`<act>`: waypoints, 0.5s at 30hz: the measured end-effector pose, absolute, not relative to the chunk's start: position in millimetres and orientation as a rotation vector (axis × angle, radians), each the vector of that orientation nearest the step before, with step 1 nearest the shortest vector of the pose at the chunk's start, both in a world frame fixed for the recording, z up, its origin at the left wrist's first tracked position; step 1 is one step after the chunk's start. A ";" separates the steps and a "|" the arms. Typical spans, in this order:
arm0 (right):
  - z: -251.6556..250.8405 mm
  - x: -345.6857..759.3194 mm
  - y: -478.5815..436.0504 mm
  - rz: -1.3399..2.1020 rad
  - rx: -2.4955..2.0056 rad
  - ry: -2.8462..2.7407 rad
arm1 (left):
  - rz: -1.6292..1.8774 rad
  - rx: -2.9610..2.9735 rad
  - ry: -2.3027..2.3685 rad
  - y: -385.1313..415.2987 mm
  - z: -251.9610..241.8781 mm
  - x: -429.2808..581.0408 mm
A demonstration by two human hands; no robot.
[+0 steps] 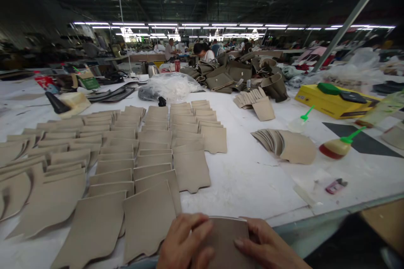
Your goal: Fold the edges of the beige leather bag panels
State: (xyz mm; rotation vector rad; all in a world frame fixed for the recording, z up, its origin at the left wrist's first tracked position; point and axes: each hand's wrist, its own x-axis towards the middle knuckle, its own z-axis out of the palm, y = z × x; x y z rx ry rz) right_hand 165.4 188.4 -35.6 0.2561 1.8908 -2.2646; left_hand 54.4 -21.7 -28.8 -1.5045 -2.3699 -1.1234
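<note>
At the table's front edge, a taupe leather-like panel (225,239) is between my two hands. My left hand (186,241) lies over the panel's left side, its fingers bent against the surface. My right hand (265,241) grips the right edge, with the thumb on top and the other fingers behind. The panel's lower part runs out of view. To the left, rows of overlapping panels (150,218) of the same colour cover the table, several with a notched lower edge. A small fanned stack of panels (298,147) lies to the right.
Right of me are a squeeze bottle (339,147) with a green nozzle, pink thread snips (336,185) and a yellow box (334,103). Dark olive bags (233,75) are heaped at the back, beside clear plastic (172,86). The white table (227,176) ends just before me. People sit farther off.
</note>
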 end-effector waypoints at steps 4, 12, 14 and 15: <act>-39.9 167.9 174.4 -2.175 0.162 1.840 | -1.477 -1.433 -3.022 -12.1 -7.6 30.7; -43.0 176.6 160.4 -1.583 0.164 2.391 | -2.153 -1.315 -3.476 -13.3 -13.1 19.1; -39.1 177.9 157.6 -1.375 0.103 2.683 | -2.314 -1.123 -3.525 -14.5 -16.5 19.4; -37.6 177.8 155.9 -1.284 0.022 2.817 | -2.362 -1.047 -3.545 -14.3 -17.7 19.8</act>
